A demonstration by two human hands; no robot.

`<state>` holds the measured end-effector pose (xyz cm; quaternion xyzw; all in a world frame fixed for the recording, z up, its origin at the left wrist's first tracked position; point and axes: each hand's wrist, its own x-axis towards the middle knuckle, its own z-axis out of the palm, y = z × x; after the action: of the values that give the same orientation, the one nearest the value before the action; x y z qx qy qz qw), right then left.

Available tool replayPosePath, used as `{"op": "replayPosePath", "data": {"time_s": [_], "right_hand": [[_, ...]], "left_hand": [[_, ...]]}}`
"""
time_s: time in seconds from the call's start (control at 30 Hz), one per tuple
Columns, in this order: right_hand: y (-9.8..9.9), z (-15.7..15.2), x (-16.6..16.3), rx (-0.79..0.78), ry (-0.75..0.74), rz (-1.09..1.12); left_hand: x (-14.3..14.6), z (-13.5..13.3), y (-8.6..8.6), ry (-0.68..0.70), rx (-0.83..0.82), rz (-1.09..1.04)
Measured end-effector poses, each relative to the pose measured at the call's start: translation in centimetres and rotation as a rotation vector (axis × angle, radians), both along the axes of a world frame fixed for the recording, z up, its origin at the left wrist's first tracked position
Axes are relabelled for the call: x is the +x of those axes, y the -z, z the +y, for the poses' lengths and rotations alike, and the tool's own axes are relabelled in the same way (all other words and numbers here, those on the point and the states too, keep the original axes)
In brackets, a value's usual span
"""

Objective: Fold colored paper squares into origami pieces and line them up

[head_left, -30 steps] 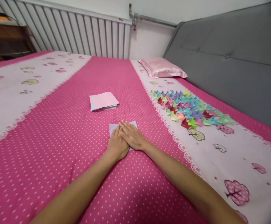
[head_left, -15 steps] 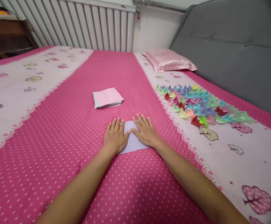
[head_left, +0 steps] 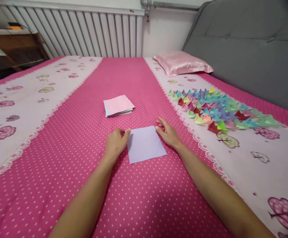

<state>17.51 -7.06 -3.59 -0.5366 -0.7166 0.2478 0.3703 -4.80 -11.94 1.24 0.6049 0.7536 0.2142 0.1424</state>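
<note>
A lavender square paper sheet (head_left: 145, 144) lies flat on the pink dotted bedspread (head_left: 67, 142) in front of me. My left hand (head_left: 115, 144) is at the sheet's far left corner, fingers curled and pinching it. At the far right corner, the fingertips of my right hand (head_left: 168, 132) are closed on the sheet. A stack of coloured square papers (head_left: 118, 105) with a pink sheet on top lies just beyond. Several small folded paper shapes (head_left: 214, 107) in many colours sit in rows to the right.
A pink satin pillow (head_left: 182, 62) lies at the far right by the grey padded headboard (head_left: 245, 43). A white radiator (head_left: 84, 31) runs along the far wall. A wooden shelf (head_left: 15, 46) stands at the far left.
My hands, overlapped on the middle of the sheet a second ago, slid apart to its sides and now sit at its far corners, leaving the whole sheet uncovered.
</note>
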Motion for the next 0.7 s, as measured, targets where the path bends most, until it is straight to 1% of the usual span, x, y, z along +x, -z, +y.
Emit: {"op": "replayPosePath", "data": {"time_s": [0.1, 0.2, 0.23, 0.3, 0.43, 0.53, 0.63, 0.7], "right_hand": [[0.1, 0.2, 0.0, -0.035, -0.061, 0.057], [0.2, 0.3, 0.0, -0.083, -0.075, 0.148], [0.1, 0.3, 0.0, -0.105, -0.090, 0.200], [-0.4, 0.3, 0.1, -0.137, -0.136, 0.314], [-2.7, -0.4, 0.6, -0.199, -0.261, 0.474], [-4.5, -1.1, 1.0, -0.279, -0.313, 0.530], [-5.4, -1.8, 1.0, -0.342, -0.293, 0.469], [-5.5, -2.2, 0.7, -0.332, -0.271, 0.392]], "left_hand": [[0.2, -0.1, 0.3, 0.042, -0.056, -0.309], [0.5, -0.3, 0.6, 0.073, -0.115, -0.754], [0.6, -0.4, 0.6, 0.100, -0.135, -0.881], [0.6, -0.5, 0.4, 0.192, -0.178, -1.057], [0.6, -0.8, -0.2, 0.368, -0.247, -1.259], [0.6, -0.9, -0.2, 0.441, -0.320, -1.350], [0.5, -1.0, -0.2, 0.470, -0.402, -1.383], [0.5, -1.1, -0.2, 0.490, -0.447, -1.383]]}}
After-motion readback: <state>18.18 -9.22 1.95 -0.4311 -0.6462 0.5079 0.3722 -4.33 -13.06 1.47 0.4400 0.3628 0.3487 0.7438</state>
